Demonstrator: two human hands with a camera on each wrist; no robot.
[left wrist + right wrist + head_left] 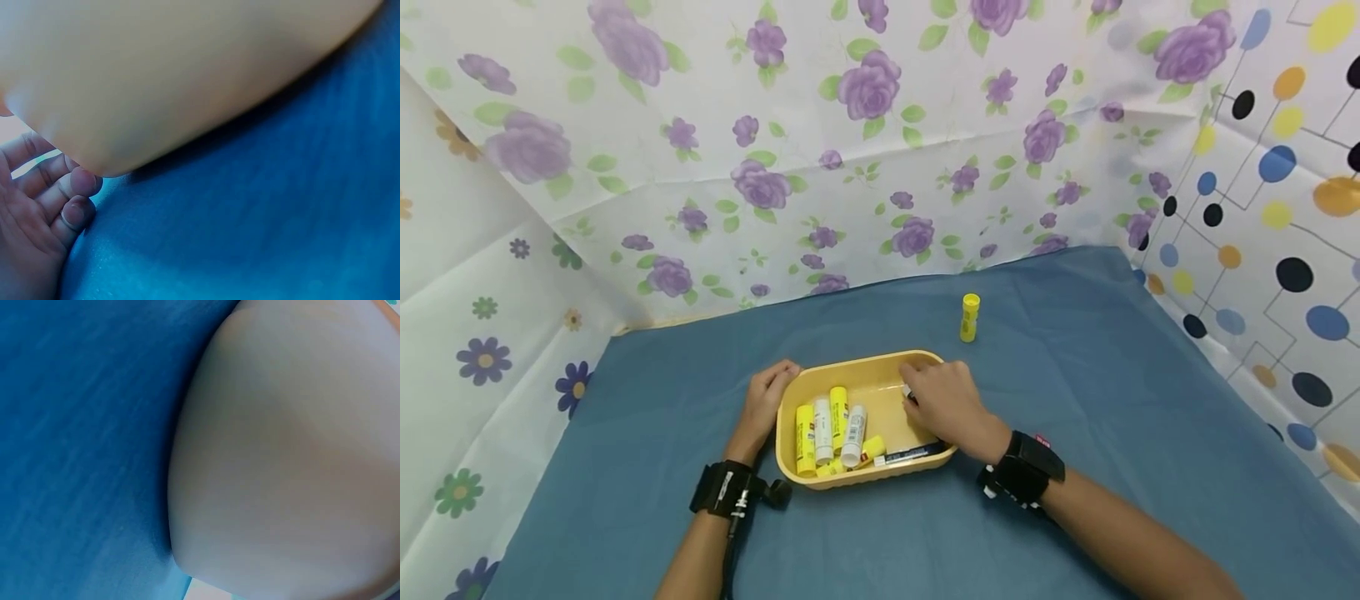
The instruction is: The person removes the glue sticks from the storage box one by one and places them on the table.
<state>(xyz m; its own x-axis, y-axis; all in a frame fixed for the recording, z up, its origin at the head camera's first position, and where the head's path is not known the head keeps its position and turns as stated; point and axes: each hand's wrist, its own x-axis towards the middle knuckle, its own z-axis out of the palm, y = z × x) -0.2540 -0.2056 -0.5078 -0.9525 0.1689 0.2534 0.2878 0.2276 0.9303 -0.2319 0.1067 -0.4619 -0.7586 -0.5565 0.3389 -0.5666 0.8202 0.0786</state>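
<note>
A yellow plastic basket [865,369] stands on the blue cloth. My left hand [769,402] grips its left end, with curled fingers [84,181] against the outer wall in the left wrist view. Reaching over the right end, my right hand [951,404] pinches a small dark stick with a white end [908,392], mostly hidden by the fingers. Inside, toward the left, are a yellow glue stick [805,442], another yellow one [839,417], a white tube [822,429] and a second white tube [853,435]. A dark blue pen with a white end [913,453] lies along the near wall.
One yellow glue stick [969,318] stands upright on the cloth behind the basket's right end. Another yellow stick [872,450] lies low inside the basket, partly covered. Flowered sheeting [865,167] rises at the back, and dotted sheeting [1285,250] at the right.
</note>
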